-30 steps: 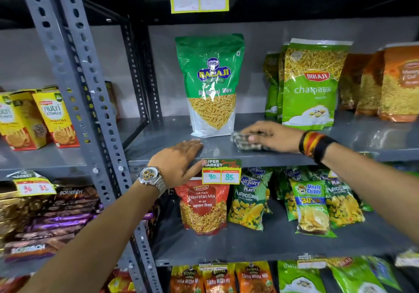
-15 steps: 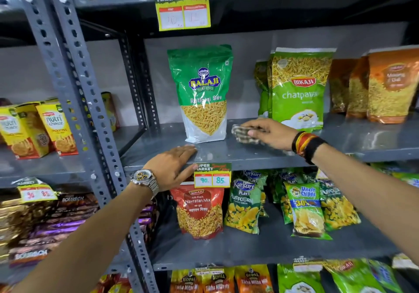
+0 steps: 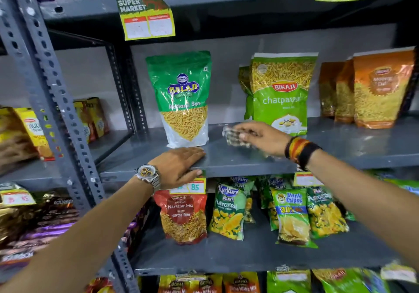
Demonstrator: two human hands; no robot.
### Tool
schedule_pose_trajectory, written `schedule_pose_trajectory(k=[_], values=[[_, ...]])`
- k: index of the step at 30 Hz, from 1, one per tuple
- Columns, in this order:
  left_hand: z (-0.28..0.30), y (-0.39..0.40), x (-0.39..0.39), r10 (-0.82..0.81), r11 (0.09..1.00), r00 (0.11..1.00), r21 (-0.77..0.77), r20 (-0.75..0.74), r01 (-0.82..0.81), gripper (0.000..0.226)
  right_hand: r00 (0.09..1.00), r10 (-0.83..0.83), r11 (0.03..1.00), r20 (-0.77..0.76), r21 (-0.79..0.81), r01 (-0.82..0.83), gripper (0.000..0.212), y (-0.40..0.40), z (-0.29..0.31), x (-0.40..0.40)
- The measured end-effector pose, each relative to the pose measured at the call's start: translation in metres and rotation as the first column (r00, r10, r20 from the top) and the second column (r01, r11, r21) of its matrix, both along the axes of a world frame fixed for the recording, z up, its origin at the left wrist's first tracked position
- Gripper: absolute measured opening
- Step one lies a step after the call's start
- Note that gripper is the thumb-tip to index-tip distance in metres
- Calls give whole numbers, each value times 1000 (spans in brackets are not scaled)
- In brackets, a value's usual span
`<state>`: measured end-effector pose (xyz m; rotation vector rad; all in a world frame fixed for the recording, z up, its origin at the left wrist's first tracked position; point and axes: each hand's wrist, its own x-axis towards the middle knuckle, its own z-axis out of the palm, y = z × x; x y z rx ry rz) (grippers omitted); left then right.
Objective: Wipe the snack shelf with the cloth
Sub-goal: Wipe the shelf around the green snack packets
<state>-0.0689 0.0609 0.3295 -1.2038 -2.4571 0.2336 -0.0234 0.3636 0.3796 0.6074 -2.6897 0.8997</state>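
Observation:
The grey metal snack shelf (image 3: 240,159) runs across the middle of the view. My right hand (image 3: 260,136) presses a small checked cloth (image 3: 231,135) flat on the shelf, in the gap between a green Balaji sev bag (image 3: 181,97) and a light green Bikaji bag (image 3: 282,93). The cloth and fingers are blurred by motion. My left hand (image 3: 179,164) rests palm down on the shelf's front edge, just in front of the Balaji bag, with the thumb hooked under the lip. A watch sits on that wrist.
Orange snack bags (image 3: 381,88) stand at the shelf's right end. Below hang a red Navratan Mix bag (image 3: 182,215) and several corn and chips packets (image 3: 292,213). A perforated grey upright (image 3: 52,102) divides off the left rack with biscuit boxes (image 3: 34,131). Price tags (image 3: 147,18) hang above.
My right hand with the cloth has slid slightly back and to the right on the shelf. The left hand keeps its place on the front edge. The camera has tilted upward.

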Motion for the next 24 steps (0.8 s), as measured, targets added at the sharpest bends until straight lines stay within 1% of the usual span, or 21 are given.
schedule_pose_trajectory(k=[1, 6, 11, 15, 17, 24], values=[[-1, 5, 1, -9, 1000, 1000, -6, -3, 9, 63, 999, -43, 999, -32, -1, 43, 32, 0, 3, -17], [-7, 7, -3, -24, 1000, 999, 13, 44, 23, 67, 978, -194, 972, -79, 118, 203, 31, -13, 2, -93], [-10, 5, -12, -76, 997, 996, 25, 45, 75, 68, 967, -232, 948, -108, 197, 249, 30, -28, -2, -138], [-13, 4, -16, -93, 995, 993, 39, 69, 90, 72, 958, -283, 921, -39, 270, 283, 35, -41, 7, -170], [-14, 3, -17, -101, 994, 993, 42, 66, 99, 72, 949, -315, 901, -29, 303, 309, 32, -43, 9, -186], [-20, 0, -24, -118, 992, 993, 42, 28, 117, 72, 944, -320, 925, 79, 243, 293, 31, -35, -2, -243]])
